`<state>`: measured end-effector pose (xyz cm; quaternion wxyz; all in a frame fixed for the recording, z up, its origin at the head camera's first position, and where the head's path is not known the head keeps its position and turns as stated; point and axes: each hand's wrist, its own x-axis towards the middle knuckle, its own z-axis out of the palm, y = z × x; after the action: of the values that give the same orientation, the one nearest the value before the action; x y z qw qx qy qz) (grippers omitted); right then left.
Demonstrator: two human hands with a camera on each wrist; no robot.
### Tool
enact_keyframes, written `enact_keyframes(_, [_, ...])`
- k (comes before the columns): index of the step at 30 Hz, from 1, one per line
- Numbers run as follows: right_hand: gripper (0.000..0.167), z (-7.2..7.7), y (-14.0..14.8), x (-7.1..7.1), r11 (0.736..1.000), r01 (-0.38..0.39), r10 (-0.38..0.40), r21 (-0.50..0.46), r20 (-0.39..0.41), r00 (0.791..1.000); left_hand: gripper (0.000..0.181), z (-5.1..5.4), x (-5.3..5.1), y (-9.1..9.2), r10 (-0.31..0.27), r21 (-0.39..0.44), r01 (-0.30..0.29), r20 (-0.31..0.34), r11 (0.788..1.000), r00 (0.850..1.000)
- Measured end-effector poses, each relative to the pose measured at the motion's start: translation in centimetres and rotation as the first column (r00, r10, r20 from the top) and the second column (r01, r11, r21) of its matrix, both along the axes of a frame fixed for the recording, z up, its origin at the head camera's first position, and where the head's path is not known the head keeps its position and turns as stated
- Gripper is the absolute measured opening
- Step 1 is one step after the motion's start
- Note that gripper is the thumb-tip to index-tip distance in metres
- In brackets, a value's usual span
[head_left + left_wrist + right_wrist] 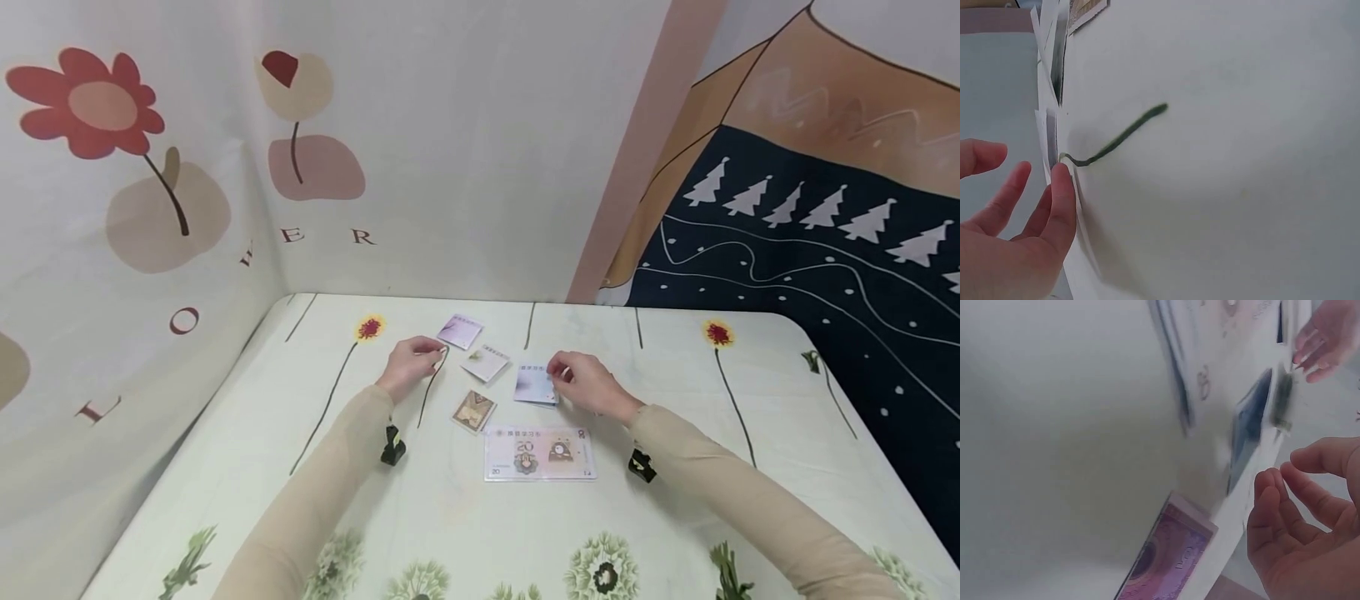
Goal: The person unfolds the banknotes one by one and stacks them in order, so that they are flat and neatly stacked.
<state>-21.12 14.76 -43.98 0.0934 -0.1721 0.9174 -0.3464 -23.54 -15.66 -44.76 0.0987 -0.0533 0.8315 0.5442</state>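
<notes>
My left hand (411, 364) is at the far left of several paper play banknotes, its fingertips near the cloth beside a folded purple note (460, 331) and a folded pale green note (486, 363). In the left wrist view its thumb stands apart from the fingers (1063, 209), with nothing between them. My right hand (588, 385) is by the right edge of a folded blue note (532, 383). The right wrist view shows its fingers bent and holding nothing visible. A folded pink note (1166, 556) lies near that hand there; the arm seems to hide it in the head view.
A flat pink 20 note (540, 454) lies nearest the body, with a folded brown note (473, 411) just beyond its left end. Flower-printed cloth (450, 517) covers the table. Printed curtains (465, 150) rise behind the table's far edge.
</notes>
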Motion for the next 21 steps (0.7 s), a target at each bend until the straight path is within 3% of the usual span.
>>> enact_keyframes(5, [0.017,-0.3,0.1,-0.2,0.999,0.012,-0.014,0.039,0.044,0.999,0.029,0.1,-0.2,0.4,0.011,0.036,-0.012,0.018,0.999,1.0])
enact_keyframes(11, [0.019,-0.9,0.3,-0.6,1.0,0.017,-0.018,0.016,0.067,0.998,0.029,0.4,0.0,1.2,-0.002,0.071,0.002,0.004,0.997,1.0])
enact_keyframes(15, [0.024,-0.9,0.3,-0.6,0.999,0.025,-0.027,0.03,0.08,0.996,0.028,0.8,0.2,1.9,-0.025,0.115,0.026,-0.012,0.993,1.0])
enact_keyframes(21, [0.029,-1.2,0.5,-0.6,0.998,0.04,-0.044,0.056,0.087,0.995,0.026,1.1,0.2,3.3,-0.107,0.215,0.11,-0.029,0.97,0.994])
